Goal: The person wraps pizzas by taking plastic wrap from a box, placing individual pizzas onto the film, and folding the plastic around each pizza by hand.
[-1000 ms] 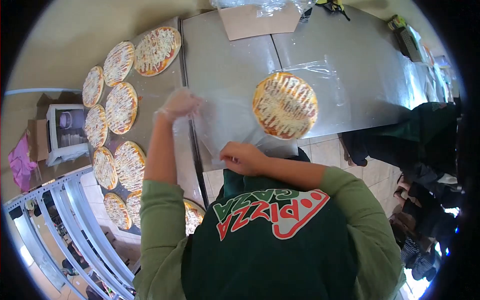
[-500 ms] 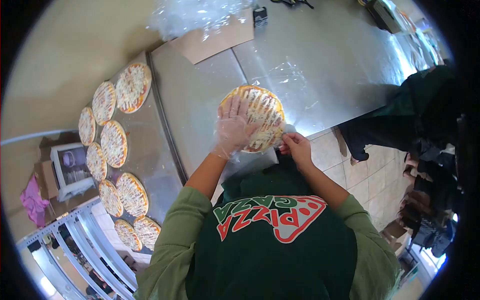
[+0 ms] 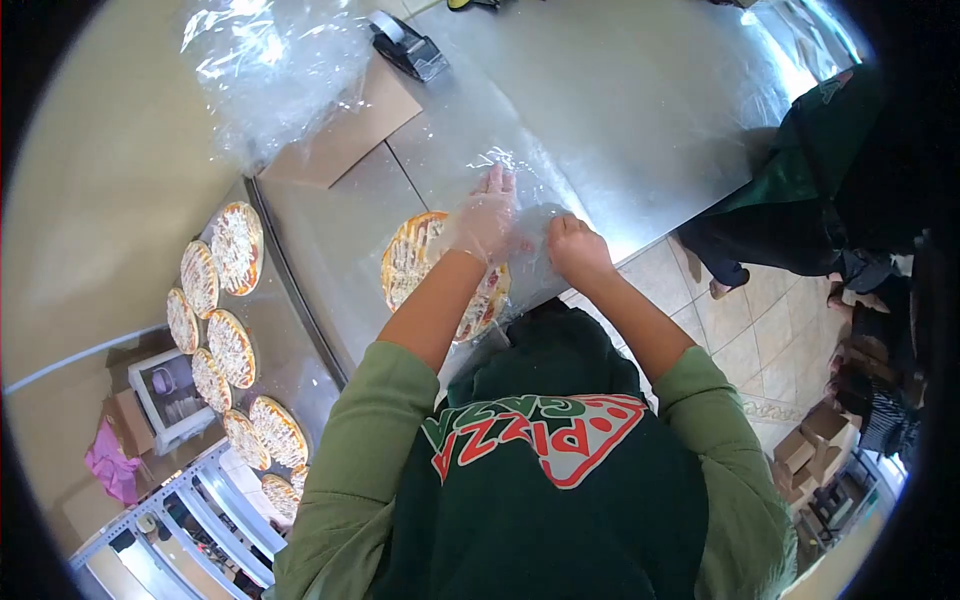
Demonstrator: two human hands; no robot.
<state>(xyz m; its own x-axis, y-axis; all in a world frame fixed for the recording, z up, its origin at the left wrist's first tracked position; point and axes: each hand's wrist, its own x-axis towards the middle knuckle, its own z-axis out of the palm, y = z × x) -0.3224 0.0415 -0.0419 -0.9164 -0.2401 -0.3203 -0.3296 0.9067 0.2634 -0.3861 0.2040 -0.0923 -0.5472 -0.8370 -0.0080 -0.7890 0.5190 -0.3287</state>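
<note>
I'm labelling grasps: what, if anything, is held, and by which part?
The right hand appears to pinch clear plastic by its edge, beside the pizza; the left hand lies flat, apparently holding nothing.

Olive-green sleeves (image 3: pixel 350 430) at seven and five o'clock, dark green garment (image 3: pixel 560 530) at six — red "PIZZA" lettering (image 3: pixel 490 425), red-edged grey slice logo (image 3: pixel 590 455), clear glove (image 3: pixel 480 232) on left hand (image 3: pixel 492 215)

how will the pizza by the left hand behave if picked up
The pizza would probably sag if lifted by one edge, being broad and flat. Its topping may shift if tilted, as it looks uneven and shredded.
</note>
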